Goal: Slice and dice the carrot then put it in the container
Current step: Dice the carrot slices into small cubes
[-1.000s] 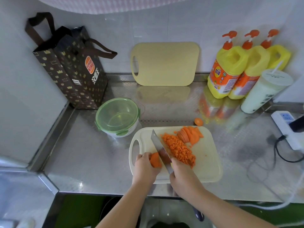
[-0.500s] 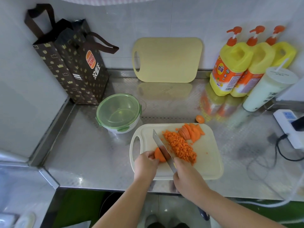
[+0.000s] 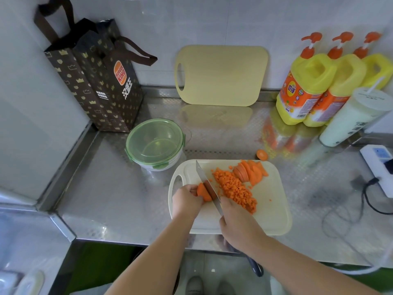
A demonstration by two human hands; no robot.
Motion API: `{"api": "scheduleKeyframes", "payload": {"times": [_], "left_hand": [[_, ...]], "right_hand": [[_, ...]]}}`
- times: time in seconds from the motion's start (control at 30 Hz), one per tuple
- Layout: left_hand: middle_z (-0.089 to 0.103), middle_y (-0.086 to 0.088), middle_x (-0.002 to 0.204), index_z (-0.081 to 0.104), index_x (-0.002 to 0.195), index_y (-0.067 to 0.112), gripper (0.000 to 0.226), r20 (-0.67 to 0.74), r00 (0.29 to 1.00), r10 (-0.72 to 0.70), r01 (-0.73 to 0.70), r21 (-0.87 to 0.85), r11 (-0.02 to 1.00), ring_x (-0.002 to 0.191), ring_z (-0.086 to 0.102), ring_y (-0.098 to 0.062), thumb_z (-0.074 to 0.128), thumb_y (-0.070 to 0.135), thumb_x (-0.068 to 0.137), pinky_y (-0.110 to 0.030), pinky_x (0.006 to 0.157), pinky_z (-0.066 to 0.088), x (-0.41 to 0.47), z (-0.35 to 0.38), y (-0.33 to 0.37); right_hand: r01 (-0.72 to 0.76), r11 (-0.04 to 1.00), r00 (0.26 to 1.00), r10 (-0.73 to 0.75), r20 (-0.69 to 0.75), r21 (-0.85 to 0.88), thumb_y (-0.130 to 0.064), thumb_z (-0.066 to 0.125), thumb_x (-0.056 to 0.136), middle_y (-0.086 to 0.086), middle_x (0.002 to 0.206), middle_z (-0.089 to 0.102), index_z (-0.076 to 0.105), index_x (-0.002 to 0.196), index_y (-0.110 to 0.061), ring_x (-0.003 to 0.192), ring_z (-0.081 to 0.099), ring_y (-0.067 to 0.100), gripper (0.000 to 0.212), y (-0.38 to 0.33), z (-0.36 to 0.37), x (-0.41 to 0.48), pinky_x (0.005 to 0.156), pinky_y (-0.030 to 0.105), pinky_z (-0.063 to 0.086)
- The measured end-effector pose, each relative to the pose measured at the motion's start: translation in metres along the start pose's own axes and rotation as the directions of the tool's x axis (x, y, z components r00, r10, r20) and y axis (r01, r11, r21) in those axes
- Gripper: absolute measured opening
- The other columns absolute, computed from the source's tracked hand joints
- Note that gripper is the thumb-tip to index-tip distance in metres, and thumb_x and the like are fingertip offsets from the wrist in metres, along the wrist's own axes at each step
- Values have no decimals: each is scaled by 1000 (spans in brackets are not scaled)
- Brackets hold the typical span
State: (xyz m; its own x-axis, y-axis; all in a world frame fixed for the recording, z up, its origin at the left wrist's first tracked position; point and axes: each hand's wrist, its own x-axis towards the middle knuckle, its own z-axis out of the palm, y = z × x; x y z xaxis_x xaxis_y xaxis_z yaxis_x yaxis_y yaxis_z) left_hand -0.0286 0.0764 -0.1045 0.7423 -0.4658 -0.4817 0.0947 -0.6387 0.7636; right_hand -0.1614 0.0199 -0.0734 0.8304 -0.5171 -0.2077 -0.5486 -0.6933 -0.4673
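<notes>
Carrot stub (image 3: 203,191) sits at the near left of the white board (image 3: 274,216), and my left hand (image 3: 186,202) pins it there with fingers curled over its left end. My right hand (image 3: 238,222) is wrapped tight round the handle of the one knife (image 3: 205,182); its blade runs away from me, flat against the stub's right face, with the tip toward the board's far edge.

Right of the blade lies one long heap of dice (image 3: 234,189), and past it, at the far right, a fanned stack of slices (image 3: 251,172); I cannot count them. A few crumbs are scattered near the heap. One round end piece (image 3: 262,154) lies off the board, just beyond its far edge.

One container (image 3: 155,143), with its green lid on, stands just past the board's far left corner.

Boards come to two: the second, yellow board (image 3: 221,75) leans on the back wall. Three yellow pump bottles (image 3: 306,86) stand in a row at the far right, with one white cup (image 3: 353,118) and its straw in front of them. One brown paper bag (image 3: 95,81) stands in the far left corner. One power strip (image 3: 378,167) with a black cable lies at the right edge.

All of this sits on a steel counter (image 3: 106,199) with a dimpled, shiny top, backed by white wall tile.
</notes>
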Motion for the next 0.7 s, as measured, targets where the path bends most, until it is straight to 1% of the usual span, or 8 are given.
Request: {"api": "scheduleKeyframes", "payload": {"times": [0.07,0.1,0.17,0.3,0.43,0.53,0.63,0.7], "left_hand": [[64,6,66,62,67,26,22,-8,1000,0,0,-5,1000,67,58,-19,60,14,85,-32,70,52,2,0,-1],[65,4,66,64,67,25,20,-17,1000,-3,3,-2,1000,68,59,-20,60,18,86,-31,69,52,4,1,-1],[69,0,73,67,75,20,14,-34,999,-13,13,16,1000,74,64,-22,61,24,87,-31,72,54,6,1,-1],[71,-3,83,65,86,18,7,-51,998,-29,33,72,997,82,67,-22,64,24,85,-33,77,55,10,-1,0],[69,0,80,59,80,23,10,-35,999,-21,24,114,993,80,67,-21,66,28,84,-31,75,54,12,-3,3],[70,-1,77,57,80,22,14,-20,1000,-23,24,83,996,79,69,-22,69,28,84,-33,75,56,13,-2,4],[72,-3,80,58,80,19,16,-8,1000,-25,26,75,997,78,69,-23,70,29,84,-35,76,56,14,-3,3],[71,-2,77,58,78,19,15,-8,1000,-24,24,66,998,77,69,-23,69,26,84,-34,76,56,14,-3,4]], "right_hand": [[5,1000,1000,-5,6,-12,-17,42,95,-3,104,54,41,127,-16,90,55,12,32,1,0,-1,75,25,47],[6,1000,1000,-6,8,-18,-18,41,95,-4,104,53,41,127,-16,90,55,12,33,1,-1,-1,76,26,48],[16,999,1000,-16,9,-33,-19,40,96,-4,106,53,38,130,-17,90,55,10,34,1,-1,-1,77,25,48],[34,998,999,-34,8,-57,-21,39,97,-4,112,54,34,136,-17,93,55,9,39,2,-1,-1,79,21,46],[20,998,1000,-19,21,-52,-21,39,97,-4,108,55,38,131,-18,92,55,10,34,4,0,1,78,22,44],[9,998,1000,-7,31,-66,-19,38,96,-4,109,54,32,137,-18,85,52,9,41,3,3,2,72,23,45],[22,994,999,-18,35,-109,-19,39,96,-1,122,52,29,141,-15,96,54,12,46,1,7,2,79,23,47],[19,994,999,-14,44,-109,-20,38,97,-2,120,52,31,139,-16,97,55,12,43,0,5,2,80,23,48]]}}
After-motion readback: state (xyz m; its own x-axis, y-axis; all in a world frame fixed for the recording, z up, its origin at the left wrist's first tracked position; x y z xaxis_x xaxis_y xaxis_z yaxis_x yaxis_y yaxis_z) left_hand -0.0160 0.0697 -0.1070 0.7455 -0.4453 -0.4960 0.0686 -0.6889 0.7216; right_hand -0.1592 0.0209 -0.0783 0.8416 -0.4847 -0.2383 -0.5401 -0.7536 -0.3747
